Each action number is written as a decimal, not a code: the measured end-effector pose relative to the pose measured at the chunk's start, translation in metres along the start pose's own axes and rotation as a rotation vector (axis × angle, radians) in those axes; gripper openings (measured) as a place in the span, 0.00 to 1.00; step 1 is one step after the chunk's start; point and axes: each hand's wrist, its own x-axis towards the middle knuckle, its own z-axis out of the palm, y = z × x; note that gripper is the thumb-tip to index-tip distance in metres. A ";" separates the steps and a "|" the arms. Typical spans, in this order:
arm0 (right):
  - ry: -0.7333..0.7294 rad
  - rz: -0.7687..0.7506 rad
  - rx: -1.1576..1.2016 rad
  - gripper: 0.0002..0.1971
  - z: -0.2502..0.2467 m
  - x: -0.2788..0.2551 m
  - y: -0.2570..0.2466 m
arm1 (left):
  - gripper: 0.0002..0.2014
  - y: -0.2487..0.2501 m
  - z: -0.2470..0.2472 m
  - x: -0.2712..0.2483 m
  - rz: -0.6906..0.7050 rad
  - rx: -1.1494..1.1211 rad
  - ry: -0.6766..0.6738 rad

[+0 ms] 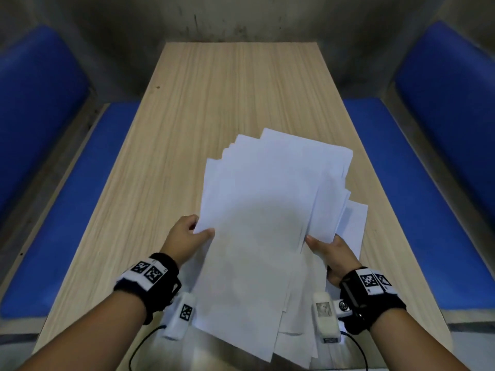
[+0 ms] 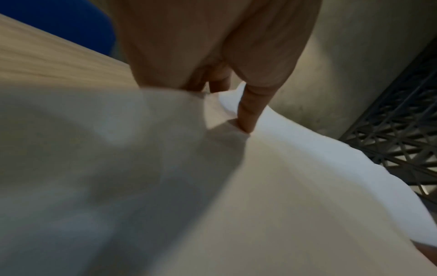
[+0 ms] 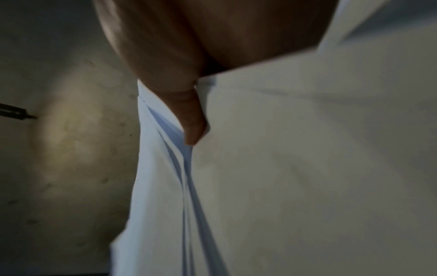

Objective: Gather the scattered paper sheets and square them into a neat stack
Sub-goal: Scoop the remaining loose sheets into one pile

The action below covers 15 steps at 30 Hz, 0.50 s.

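Note:
A loose, fanned bundle of white paper sheets (image 1: 262, 223) is held above the wooden table (image 1: 214, 89), its corners and edges out of line. My left hand (image 1: 192, 234) grips the bundle's left edge, thumb on top and fingers under the sheets. My right hand (image 1: 326, 250) grips the right edge the same way. In the left wrist view the thumb (image 2: 248, 112) presses into the paper sheets (image 2: 236, 205). In the right wrist view the thumb (image 3: 191, 121) pinches several layered paper sheets (image 3: 307, 168). The fingers underneath are hidden.
Blue padded benches (image 1: 67, 210) (image 1: 428, 210) run along both long sides of the table. A grey concrete wall (image 1: 241, 17) closes the far end. Cables (image 1: 139, 349) trail from the wrist cameras near the table's front edge. A dark metal grille (image 2: 402, 130) shows in the left wrist view.

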 end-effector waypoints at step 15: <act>0.512 -0.047 -0.833 0.34 -0.022 -0.004 -0.003 | 0.15 -0.044 -0.074 -0.002 -0.348 -0.385 0.140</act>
